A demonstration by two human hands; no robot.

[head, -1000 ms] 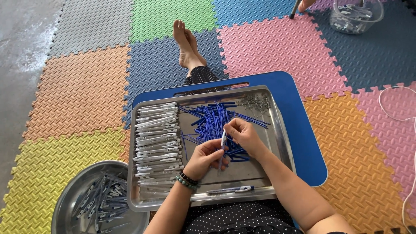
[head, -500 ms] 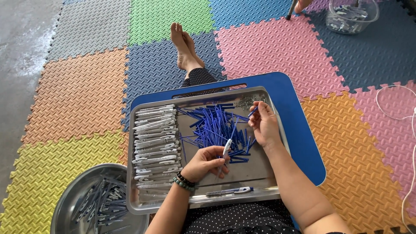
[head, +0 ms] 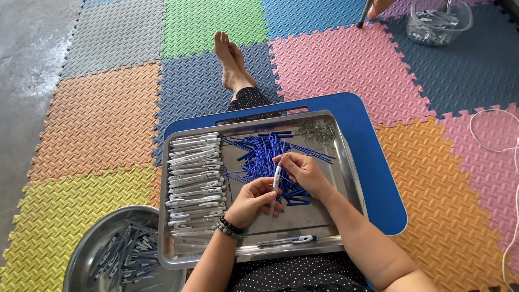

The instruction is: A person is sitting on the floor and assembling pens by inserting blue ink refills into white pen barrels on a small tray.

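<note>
At the far left, the grey concrete floor (head: 27, 65) is showing beside the foam mats (head: 97, 113) in many colours. At the bottom left, a round metal bowl (head: 89, 246) is sitting on the yellow mat and is holding a heap of finished pens (head: 127, 257).

Next, a rectangular metal tray (head: 346, 162) is resting on a blue lap board (head: 378, 157) over the person's legs. In the left part of the tray, white pen barrels (head: 194, 178) are lying in a long stack, side by side. In the middle of the tray, a pile of blue refills (head: 265, 154) is spreading out, and one assembled pen (head: 286, 241) is lying alone near the front rim.

The left hand (head: 251, 200), with bead bracelets (head: 230, 227) on the wrist, is curling its fingers around the lower part of a white pen barrel (head: 276, 178), just above the blue pile. The right hand (head: 305, 170) is pinching a thin blue refill (head: 281, 158) between thumb and fingertips at the top end of the same barrel; both hands are close together.

Behind the tray, the person's bare feet (head: 230, 59) are lying crossed on a dark blue mat. In the back right corner of the tray, small metal springs (head: 319, 131) are lying in a little heap. At the top right, a clear plastic tub (head: 438, 21) with pen parts is standing on the mat, and another person's hand (head: 378, 6) is showing beside it. At the far right a white cord (head: 489, 130) is lying on the mats.
</note>
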